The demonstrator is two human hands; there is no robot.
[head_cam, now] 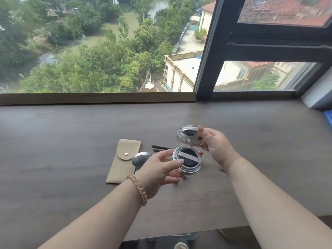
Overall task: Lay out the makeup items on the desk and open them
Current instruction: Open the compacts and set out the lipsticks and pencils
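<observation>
Above the middle of the desk (71, 133), broad bare wood left, right and toward the window edge, I hold a cushion compact (187, 161) open: my left hand (159, 169) grips its base, my right hand (213, 142) pinches the raised mirrored lid (190, 136). No writing is legible. A tan pouch (122, 159), silver case (141, 158) and dark pencils (159, 148) lie just behind my left hand.

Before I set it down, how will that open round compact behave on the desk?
The compact looks rigid and glossy, so probably slippery. Its raised mirrored lid, held by the right hand, may tip it backward. The left hand grips the base; the flat bottom shouldn't roll.
</observation>
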